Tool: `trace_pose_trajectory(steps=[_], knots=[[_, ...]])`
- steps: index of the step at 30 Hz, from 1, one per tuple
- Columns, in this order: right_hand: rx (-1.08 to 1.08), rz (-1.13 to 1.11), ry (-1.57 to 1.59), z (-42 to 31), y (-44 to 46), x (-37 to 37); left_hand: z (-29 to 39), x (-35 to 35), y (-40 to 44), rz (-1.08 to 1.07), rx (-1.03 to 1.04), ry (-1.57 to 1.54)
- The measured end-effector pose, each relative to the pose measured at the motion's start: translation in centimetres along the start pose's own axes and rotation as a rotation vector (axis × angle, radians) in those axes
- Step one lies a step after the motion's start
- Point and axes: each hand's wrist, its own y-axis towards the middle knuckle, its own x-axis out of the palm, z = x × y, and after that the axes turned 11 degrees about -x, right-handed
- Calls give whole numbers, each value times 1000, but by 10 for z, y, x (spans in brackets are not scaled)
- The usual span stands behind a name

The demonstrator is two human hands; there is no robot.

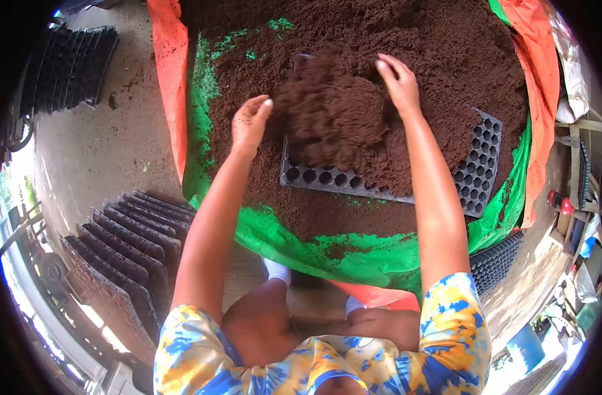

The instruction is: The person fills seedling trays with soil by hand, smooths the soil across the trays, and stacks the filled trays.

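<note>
A black seedling tray [477,172] lies on a heap of dark brown soil [459,59], its near edge and right-hand cells showing and most of the rest buried. A loose mound of soil [334,108], smeared by motion, covers the tray's left and middle part. At the mound's left side is my left hand [250,124], open with fingers loosely bent and grains of soil on them. My right hand [400,84] is on the mound's right side, fingers stretched out and apart from the thumb. Neither hand grips the tray.
The soil lies on a green sheet [275,237] with orange side flaps [169,79]. Filled trays [120,243] stand in a row on the floor at left; stacked black trays [67,66] are behind them. Another tray [497,263] is under the sheet's right edge.
</note>
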Motion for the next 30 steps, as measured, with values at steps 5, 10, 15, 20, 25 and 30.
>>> trace_pose_trajectory(steps=[5, 10, 15, 20, 25, 30], knots=[[-332, -367, -423, -67, -31, 87, 14, -18, -14, 20, -47, 51], [-320, -655, -481, -78, -90, 22, 31, -7, -67, -134, -144, 80], [143, -437, -768, -7, -137, -143, 9, -40, -113, -114, -207, 118], [446, -134, -947, 20, -159, -153, -40, -44, -124, -58, -266, -50], [-79, -338, -497, -96, -124, 26, -26, -16, -133, -115, -273, -60], [-453, -534, -379, -91, -182, 35, -6, -4, -138, -173, -249, -57]])
